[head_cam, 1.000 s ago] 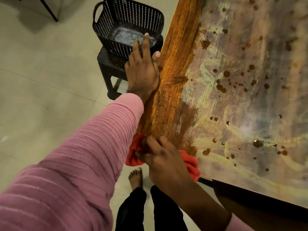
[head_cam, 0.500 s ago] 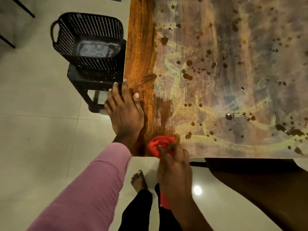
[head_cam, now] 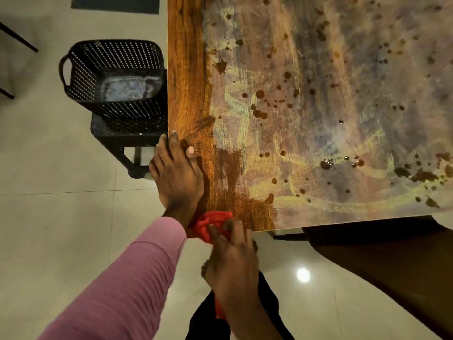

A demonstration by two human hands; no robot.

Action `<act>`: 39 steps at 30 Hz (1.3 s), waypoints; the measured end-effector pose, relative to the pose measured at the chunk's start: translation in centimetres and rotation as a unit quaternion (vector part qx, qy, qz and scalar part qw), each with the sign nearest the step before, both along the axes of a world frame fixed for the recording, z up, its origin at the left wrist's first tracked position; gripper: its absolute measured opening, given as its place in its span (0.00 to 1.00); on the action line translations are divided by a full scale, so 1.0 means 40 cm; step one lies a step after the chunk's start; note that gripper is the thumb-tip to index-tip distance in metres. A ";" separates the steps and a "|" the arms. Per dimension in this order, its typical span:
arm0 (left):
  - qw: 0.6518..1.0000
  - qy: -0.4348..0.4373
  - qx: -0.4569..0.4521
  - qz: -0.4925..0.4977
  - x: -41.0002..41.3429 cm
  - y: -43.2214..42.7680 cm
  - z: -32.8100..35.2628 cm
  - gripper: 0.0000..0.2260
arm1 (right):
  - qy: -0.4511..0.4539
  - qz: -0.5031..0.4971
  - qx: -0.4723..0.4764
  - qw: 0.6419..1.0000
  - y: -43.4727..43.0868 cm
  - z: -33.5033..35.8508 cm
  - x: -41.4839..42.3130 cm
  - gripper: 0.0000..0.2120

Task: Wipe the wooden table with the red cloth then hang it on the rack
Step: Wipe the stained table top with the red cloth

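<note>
One red cloth [head_cam: 208, 224] gripped in right hand [head_cam: 232, 261], table [head_cam: 191, 94] corner

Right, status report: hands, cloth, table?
Left hand flat on wooden table edge. Right hand grips red cloth at near corner. Brown spots ahead; black basket stands off-table.

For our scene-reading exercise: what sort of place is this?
Probably a room in a home: tiled floor, a smeared, spotted wooden table, and a basket on a stool beside it.

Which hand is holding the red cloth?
The right hand, gripping the red cloth at the table corner; the left hand only rests on the table edge.
</note>
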State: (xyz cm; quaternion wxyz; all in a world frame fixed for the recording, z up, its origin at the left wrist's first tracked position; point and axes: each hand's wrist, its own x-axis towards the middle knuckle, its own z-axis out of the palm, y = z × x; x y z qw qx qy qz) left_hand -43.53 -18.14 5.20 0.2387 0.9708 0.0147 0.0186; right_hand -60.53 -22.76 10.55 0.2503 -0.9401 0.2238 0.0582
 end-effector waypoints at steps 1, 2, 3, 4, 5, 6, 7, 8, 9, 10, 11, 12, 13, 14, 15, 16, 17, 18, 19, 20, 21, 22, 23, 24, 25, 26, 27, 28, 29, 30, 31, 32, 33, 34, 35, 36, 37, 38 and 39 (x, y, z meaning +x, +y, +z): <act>1.000 0.002 0.004 0.002 0.002 -0.002 0.000 0.22 | -0.009 -0.037 0.012 0.999 -0.042 -0.005 -0.003 0.24; 1.000 0.004 0.008 0.004 0.003 -0.004 -0.001 0.22 | -0.015 -0.076 0.017 0.997 -0.083 -0.007 -0.003 0.24; 1.000 0.006 0.012 0.005 0.001 -0.006 0.001 0.22 | -0.020 -0.106 0.005 0.994 -0.120 -0.012 -0.006 0.24; 1.000 0.007 0.015 0.003 0.000 -0.008 0.001 0.22 | -0.023 -0.130 -0.009 0.991 -0.143 -0.015 -0.006 0.24; 1.000 0.007 0.019 0.000 0.000 -0.009 0.002 0.22 | -0.025 -0.149 -0.019 0.988 -0.149 -0.016 -0.005 0.23; 1.000 0.006 0.021 -0.001 0.000 -0.010 0.003 0.22 | -0.027 -0.161 -0.029 0.986 -0.136 -0.016 0.000 0.22; 1.000 0.006 0.023 -0.001 0.000 -0.010 0.004 0.22 | -0.022 -0.156 -0.030 0.987 -0.108 -0.016 0.008 0.23; 1.000 0.006 0.026 -0.001 0.000 -0.009 0.004 0.22 | -0.013 -0.128 -0.016 0.992 -0.070 -0.010 0.017 0.24; 1.000 0.007 0.029 -0.002 -0.002 -0.008 0.004 0.22 | -0.008 -0.077 -0.006 0.997 -0.029 -0.001 0.027 0.25; 0.999 0.008 0.032 -0.002 -0.003 -0.007 0.003 0.22 | -0.007 -0.016 -0.008 1.000 0.004 0.005 0.034 0.25; 0.999 0.009 0.032 0.000 -0.003 -0.005 0.003 0.22 | -0.012 0.040 -0.015 0.999 0.025 0.007 0.040 0.23; 1.000 0.009 0.029 0.002 -0.002 -0.005 0.003 0.22 | -0.018 0.078 -0.023 0.997 0.029 0.010 0.047 0.21; 1.000 0.009 0.025 0.004 -0.002 -0.004 0.003 0.22 | -0.018 0.099 -0.024 0.995 0.014 0.010 0.050 0.20; 1.000 0.009 0.022 0.005 -0.001 -0.004 0.003 0.22 | -0.011 0.104 -0.016 0.994 -0.010 0.012 0.051 0.20; 1.000 0.009 0.016 0.006 -0.001 -0.005 0.003 0.22 | -0.007 0.084 -0.011 0.996 -0.046 0.010 0.049 0.20; 1.000 0.011 0.005 0.009 0.000 -0.006 0.004 0.22 | -0.006 0.041 -0.012 0.999 -0.091 0.005 0.043 0.19; 1.000 0.016 -0.012 0.014 0.001 -0.006 0.005 0.22 | -0.013 -0.015 -0.021 1.000 -0.143 0.004 0.041 0.19; 0.999 0.020 -0.031 0.021 0.001 -0.005 0.007 0.22 | -0.015 -0.071 -0.025 0.997 -0.194 0.003 0.041 0.19; 0.998 0.022 -0.047 0.025 0.000 -0.005 0.009 0.22 | -0.017 -0.125 -0.029 0.992 -0.237 0.002 0.045 0.19; 0.998 0.023 -0.055 0.026 0.001 -0.005 0.011 0.22 | -0.018 -0.166 -0.042 0.985 -0.263 0.001 0.056 0.19; 0.998 0.023 -0.055 0.024 0.003 -0.004 0.012 0.22 | -0.016 -0.190 -0.059 0.980 -0.269 -0.004 0.071 0.19; 0.998 0.023 -0.049 0.019 0.004 -0.004 0.012 0.22 | -0.012 -0.200 -0.075 0.977 -0.256 -0.005 0.089 0.19; 0.999 0.025 -0.037 0.011 0.004 -0.004 0.011 0.22 | -0.011 -0.201 -0.081 0.976 -0.229 -0.007 0.109 0.20; 0.999 0.026 -0.024 0.003 0.003 -0.004 0.010 0.22 | -0.014 -0.189 -0.082 0.979 -0.191 -0.008 0.124 0.20; 1.000 0.029 -0.012 -0.002 0.003 -0.005 0.009 0.22 | -0.023 -0.163 -0.082 0.983 -0.151 -0.007 0.140 0.21; 1.000 0.031 -0.004 -0.003 0.005 -0.006 0.007 0.22 | -0.028 -0.130 -0.077 0.988 -0.114 -0.006 0.153 0.21; 0.999 0.034 -0.001 0.000 0.007 -0.006 0.005 0.22 | -0.028 -0.094 -0.070 0.993 -0.083 -0.005 0.162 0.22; 0.999 0.036 -0.001 0.002 0.009 -0.006 0.005 0.22 | -0.028 -0.056 -0.061 0.996 -0.061 -0.003 0.165 0.21; 0.999 0.037 -0.001 0.001 0.010 -0.005 0.005 0.22 | -0.031 -0.018 -0.052 0.998 -0.053 0.000 0.161 0.20; 0.999 0.036 0.001 -0.002 0.009 -0.006 0.004 0.22 | -0.041 0.015 -0.053 0.998 -0.062 0.001 0.152 0.18; 0.999 0.035 0.004 -0.003 0.009 -0.005 0.004 0.22 | -0.049 0.029 -0.059 0.997 -0.087 0.000 0.142 0.18; 0.999 0.036 0.007 -0.002 0.007 -0.005 0.003 0.22 | -0.051 0.021 -0.067 0.996 -0.120 -0.002 0.131 0.18; 0.999 0.037 0.009 -0.002 0.006 -0.003 0.003 0.22 | -0.046 -0.011 -0.078 0.996 -0.162 -0.003 0.122 0.18; 0.999 0.039 0.011 -0.002 0.004 -0.002 0.004 0.22 | -0.031 -0.058 -0.084 0.994 -0.207 -0.001 0.119 0.18; 0.999 0.040 0.014 -0.002 0.004 -0.003 0.005 0.22 | -0.011 -0.107 -0.086 0.990 -0.250 -0.001 0.123 0.17; 0.999 0.040 0.017 -0.002 0.004 -0.004 0.006 0.22 | 0.002 -0.153 -0.090 0.984 -0.282 -0.003 0.132 0.16; 0.999 0.040 0.019 -0.002 0.004 -0.005 0.007 0.22 | 0.006 -0.184 -0.100 0.978 -0.296 -0.007 0.146 0.17; 0.999 0.041 0.019 -0.001 0.004 -0.006 0.008 0.22 | 0.003 -0.197 -0.111 0.974 -0.292 -0.008 0.162 0.17; 0.999 0.042 0.018 -0.002 0.004 -0.008 0.009 0.22 | -0.002 -0.199 -0.116 0.973 -0.270 -0.007 0.178 0.18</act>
